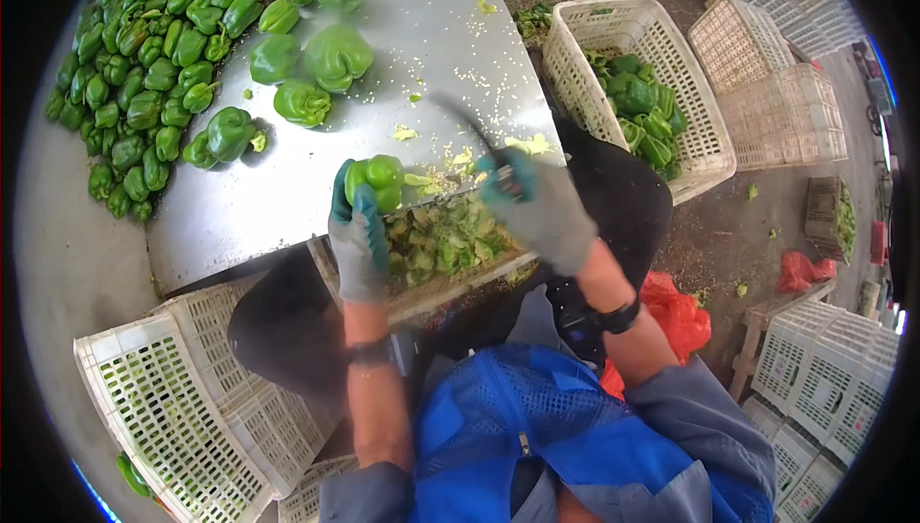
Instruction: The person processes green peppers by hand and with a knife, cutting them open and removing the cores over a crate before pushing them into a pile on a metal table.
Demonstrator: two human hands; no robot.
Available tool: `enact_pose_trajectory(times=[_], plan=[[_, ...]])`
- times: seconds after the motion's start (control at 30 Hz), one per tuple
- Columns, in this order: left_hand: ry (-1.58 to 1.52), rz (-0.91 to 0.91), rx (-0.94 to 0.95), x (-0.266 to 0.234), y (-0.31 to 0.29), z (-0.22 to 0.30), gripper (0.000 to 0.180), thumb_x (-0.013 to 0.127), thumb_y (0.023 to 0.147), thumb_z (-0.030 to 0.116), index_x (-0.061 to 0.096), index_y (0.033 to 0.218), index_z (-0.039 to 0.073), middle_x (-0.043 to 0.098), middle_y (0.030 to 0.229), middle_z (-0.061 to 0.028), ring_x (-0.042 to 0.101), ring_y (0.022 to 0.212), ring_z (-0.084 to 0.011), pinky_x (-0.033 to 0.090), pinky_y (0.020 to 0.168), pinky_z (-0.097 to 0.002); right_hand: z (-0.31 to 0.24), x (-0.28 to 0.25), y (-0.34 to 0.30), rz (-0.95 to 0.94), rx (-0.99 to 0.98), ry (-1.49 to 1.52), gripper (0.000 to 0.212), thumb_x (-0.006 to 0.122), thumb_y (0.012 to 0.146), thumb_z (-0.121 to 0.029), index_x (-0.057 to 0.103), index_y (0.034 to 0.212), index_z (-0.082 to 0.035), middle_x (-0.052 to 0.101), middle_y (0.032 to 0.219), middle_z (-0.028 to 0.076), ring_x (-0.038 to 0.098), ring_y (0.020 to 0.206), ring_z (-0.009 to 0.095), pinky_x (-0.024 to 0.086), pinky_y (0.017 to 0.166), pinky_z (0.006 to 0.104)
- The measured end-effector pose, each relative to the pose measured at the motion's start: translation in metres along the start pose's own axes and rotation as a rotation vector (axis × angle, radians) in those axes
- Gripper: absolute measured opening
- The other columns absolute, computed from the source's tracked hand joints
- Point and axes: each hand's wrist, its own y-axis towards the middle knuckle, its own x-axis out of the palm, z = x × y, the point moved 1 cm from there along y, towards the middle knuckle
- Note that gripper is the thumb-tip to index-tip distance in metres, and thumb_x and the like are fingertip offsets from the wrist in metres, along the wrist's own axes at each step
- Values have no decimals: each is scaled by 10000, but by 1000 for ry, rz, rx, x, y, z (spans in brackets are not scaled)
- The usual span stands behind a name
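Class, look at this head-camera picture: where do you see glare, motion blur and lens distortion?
In the head view, daylight glares off the metal table; the knife in the right hand smears with motion blur, while the pepper in the left hand stays sharp; the crate edges bow toward the dark round rim.

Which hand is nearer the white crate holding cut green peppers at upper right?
Right. The right hand, gripping a knife, sits just left of and below the white crate. The left hand, holding a green pepper, is farther left across the scrap pile.
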Motion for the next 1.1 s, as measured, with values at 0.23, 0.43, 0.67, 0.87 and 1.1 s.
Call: enact_pose_trajectory(times=[0.23,0.43,0.67,0.87,1.1], plan=[[23,-43,-35,-1,-17,-7,564,716,1114,349,609,1492,-55,721,1303,-93,682,1147,-160,563,1022,-326,15,78,-16,-56,-236,-161,288,737,966,-223,660,1146,-12,717,894,259,722,838,471,564,765,539],[7,7,3,16,-19,-6,510,693,1131,358,651,1451,-36,747,1317,-110,725,1149,-181,583,1035,-357,25,97,-21,-15,-248,-325,366,743,968,-236,614,1235,-21,741,934,250,740,916,473,583,830,559],[43,104,-57,24,-16,-8,456,718,1106,198,633,1474,-57,744,1287,-89,720,1108,-167,593,981,-313,12,102,-11,-67,-150,-458,332,707,964,-171,582,1187,41,754,983,266,751,952,464,587,891,559],[189,84,7,33,-20,-10,491,757,1048,93,604,1484,-75,724,1300,-97,679,1147,-157,553,1032,-316,23,115,1,-138,-86,-544,364,623,993,-131,651,1289,79,787,1024,216,789,997,360,636,865,461],[-101,-29,-19,-13,-20,-22,607,724,1078,385,617,1478,-59,714,1330,-152,728,1182,-241,601,1032,-399,46,101,43,-399,-339,-266,151,697,932,-123,708,867,12,761,893,151,740,771,284,592,643,419]])
